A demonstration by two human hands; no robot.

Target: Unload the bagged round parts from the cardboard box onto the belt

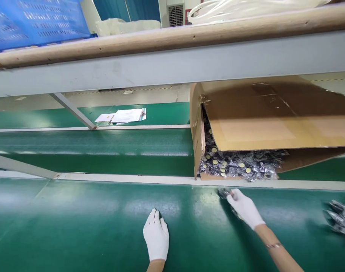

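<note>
Both my hands wear white gloves. My left hand (156, 236) lies flat on the green belt (76, 223), fingers together and stretched forward, holding nothing. My right hand (244, 207) reaches toward the mouth of a cardboard box (263, 117) lying on its side. Its fingers close on a small shiny bagged part (225, 193) just in front of the box. The box spills several small clear bags (240, 166) of dark parts with yellow-green round dots.
More bagged parts (342, 217) lie in a pile at the right edge of the belt. A wooden-edged shelf (172, 36) runs overhead with a blue crate (39, 20). Papers (124, 115) lie on the far green surface. Grey braces (73, 110) slant at left.
</note>
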